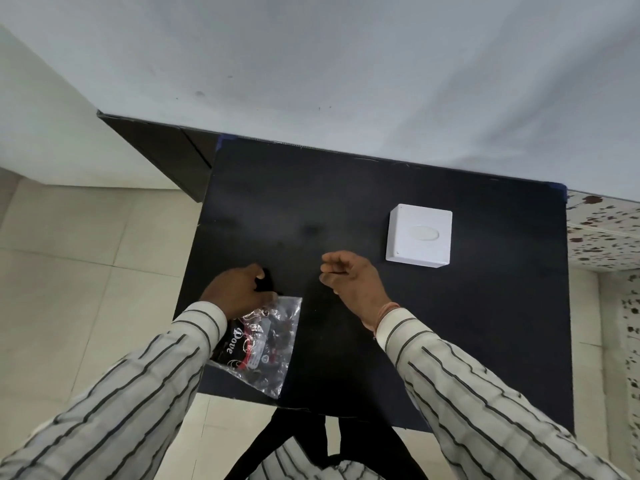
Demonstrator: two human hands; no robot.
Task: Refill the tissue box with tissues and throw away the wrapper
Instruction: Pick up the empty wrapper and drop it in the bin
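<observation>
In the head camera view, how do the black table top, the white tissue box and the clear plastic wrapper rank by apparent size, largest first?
1. Black table top, by far the largest.
2. Clear plastic wrapper and white tissue box look about alike. The left hand hides part of the wrapper, which also lies nearer the camera, so I do not rank them.

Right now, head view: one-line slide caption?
Left hand grips clear wrapper on black table; right hand open; white tissue box closed.

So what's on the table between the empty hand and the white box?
Nothing: in the head view, only bare black table lies between the right hand and the tissue box.
</observation>
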